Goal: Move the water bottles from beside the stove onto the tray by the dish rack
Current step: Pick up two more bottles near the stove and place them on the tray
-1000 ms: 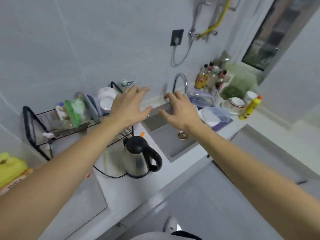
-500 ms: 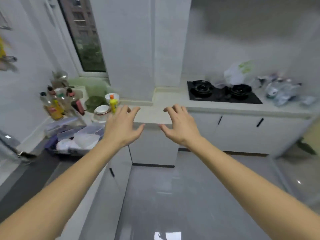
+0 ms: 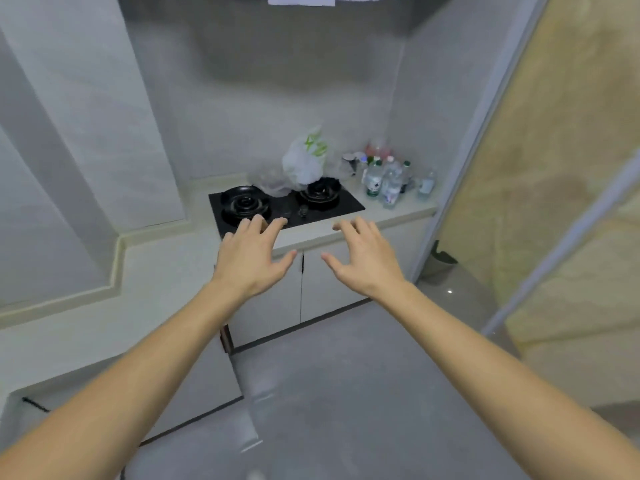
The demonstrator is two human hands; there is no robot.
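View swung from sink corner to stove (image 3: 285, 204), now straight ahead. Left hand (image 3: 251, 259) and right hand (image 3: 365, 263) outstretched, fingers spread, empty. Water bottles (image 3: 389, 180) clustered on counter (image 3: 408, 207) right of stove, beside white bag (image 3: 304, 161).

Clear water bottles (image 3: 388, 180) stand clustered upright right of the stove (image 3: 284, 204).

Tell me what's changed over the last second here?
The view swung from the sink and dish rack round to the stove, with the water bottles on the counter to its right. Nothing was picked up or let go. The left hand and right hand stay open, empty and stretched forward.
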